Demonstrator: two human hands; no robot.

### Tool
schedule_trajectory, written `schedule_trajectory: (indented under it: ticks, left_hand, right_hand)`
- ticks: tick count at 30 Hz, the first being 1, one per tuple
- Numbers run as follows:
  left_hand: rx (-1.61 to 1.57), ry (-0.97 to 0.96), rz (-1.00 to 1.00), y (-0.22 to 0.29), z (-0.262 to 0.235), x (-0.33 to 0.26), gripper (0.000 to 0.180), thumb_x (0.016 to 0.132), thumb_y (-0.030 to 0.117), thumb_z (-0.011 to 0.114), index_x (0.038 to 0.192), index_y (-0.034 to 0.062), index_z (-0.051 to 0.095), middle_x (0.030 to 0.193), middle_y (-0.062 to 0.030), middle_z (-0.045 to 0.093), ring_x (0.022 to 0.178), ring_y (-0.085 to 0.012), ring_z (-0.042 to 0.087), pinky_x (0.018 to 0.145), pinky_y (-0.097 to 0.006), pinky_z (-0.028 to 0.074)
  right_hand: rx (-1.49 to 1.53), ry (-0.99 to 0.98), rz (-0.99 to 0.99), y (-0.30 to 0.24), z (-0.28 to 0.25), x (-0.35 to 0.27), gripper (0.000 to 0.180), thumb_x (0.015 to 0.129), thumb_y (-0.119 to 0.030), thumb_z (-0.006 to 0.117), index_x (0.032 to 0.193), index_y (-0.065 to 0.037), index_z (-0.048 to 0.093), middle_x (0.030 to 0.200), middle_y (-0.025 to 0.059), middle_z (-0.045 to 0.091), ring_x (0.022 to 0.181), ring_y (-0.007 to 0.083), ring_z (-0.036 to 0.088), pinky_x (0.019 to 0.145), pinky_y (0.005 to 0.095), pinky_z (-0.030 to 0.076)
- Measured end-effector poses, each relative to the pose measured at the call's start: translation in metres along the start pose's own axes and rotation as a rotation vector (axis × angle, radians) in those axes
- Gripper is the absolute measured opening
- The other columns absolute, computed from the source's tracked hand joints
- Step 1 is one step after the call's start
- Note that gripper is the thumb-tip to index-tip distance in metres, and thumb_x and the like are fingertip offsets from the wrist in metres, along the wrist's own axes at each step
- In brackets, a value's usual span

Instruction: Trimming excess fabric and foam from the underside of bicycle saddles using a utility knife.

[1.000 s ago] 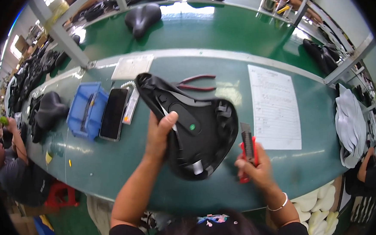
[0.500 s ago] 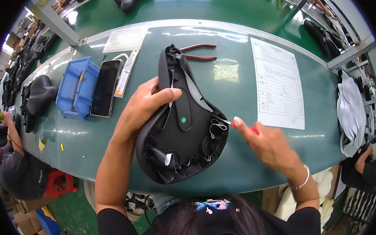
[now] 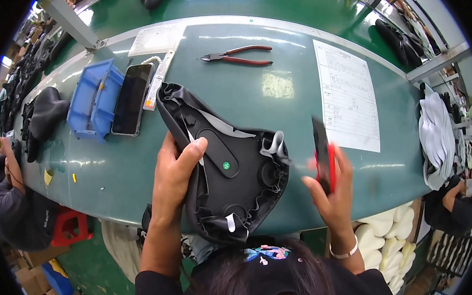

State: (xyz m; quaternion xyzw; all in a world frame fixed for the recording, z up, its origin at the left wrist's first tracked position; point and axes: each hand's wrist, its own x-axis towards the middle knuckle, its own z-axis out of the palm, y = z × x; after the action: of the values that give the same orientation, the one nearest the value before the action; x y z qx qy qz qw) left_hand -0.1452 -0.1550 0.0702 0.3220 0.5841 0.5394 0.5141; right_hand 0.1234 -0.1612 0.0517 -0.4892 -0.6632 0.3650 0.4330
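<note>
My left hand (image 3: 175,165) is closed round the left edge of a black bicycle saddle (image 3: 217,194), thumb pressed inside the rim. The saddle is turned underside up, its narrow nose pointing away and to the left. Loose cover edges gather in folds around the rim, and a grey-white flap (image 3: 273,144) sticks up at the right. A small green round sticker (image 3: 226,166) marks the base. My right hand (image 3: 333,187), slightly blurred, is closed on a red-handled knife (image 3: 321,147) with its dark blade pointing up, apart from the saddle.
Red-handled cutting pliers (image 3: 238,55) lie beyond the saddle. At left are a blue bin (image 3: 94,105), a phone (image 3: 132,100) and another black saddle (image 3: 50,113). A printed sheet (image 3: 347,97) lies right on the green table. Co-workers are at both sides.
The saddle has turned, its nose swinging left, which uncovers the pliers' jaws. My right hand has drawn away from the saddle's edge and tipped the knife upright. The flap now stands up.
</note>
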Motion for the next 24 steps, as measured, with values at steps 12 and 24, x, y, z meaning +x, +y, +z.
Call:
schedule_trajectory:
  ticks: [12, 24]
  left_hand:
    - [1.042, 0.051, 0.767, -0.001, 0.02, -0.004, 0.06, 0.068, 0.022, 0.076, 0.119, 0.0051, 0.049, 0.112, -0.014, 0.051, 0.108, -0.0323, 0.047, 0.093, -0.043, 0.035]
    - [0.893, -0.43, 0.653, 0.006, 0.07, 0.038, 0.019, 0.081, 0.018, 0.065, 0.067, 0.0067, 0.059, 0.061, -0.0051, 0.049, 0.064, -0.0215, 0.044, 0.068, -0.032, 0.031]
  right_hand:
    - [0.236, -0.013, 0.291, -0.028, -0.002, 0.063, 0.05, 0.08, -0.009, 0.068, 0.126, -0.004, 0.048, 0.084, 0.0022, 0.059, 0.06, 0.0051, 0.049, 0.052, 0.019, 0.043]
    - [-0.526, -0.376, -0.295, -0.009, -0.035, 0.047, 0.058, 0.08, -0.003, 0.063, 0.135, -0.013, 0.049, 0.083, 0.01, 0.064, 0.063, 0.0258, 0.062, 0.056, 0.0339, 0.05]
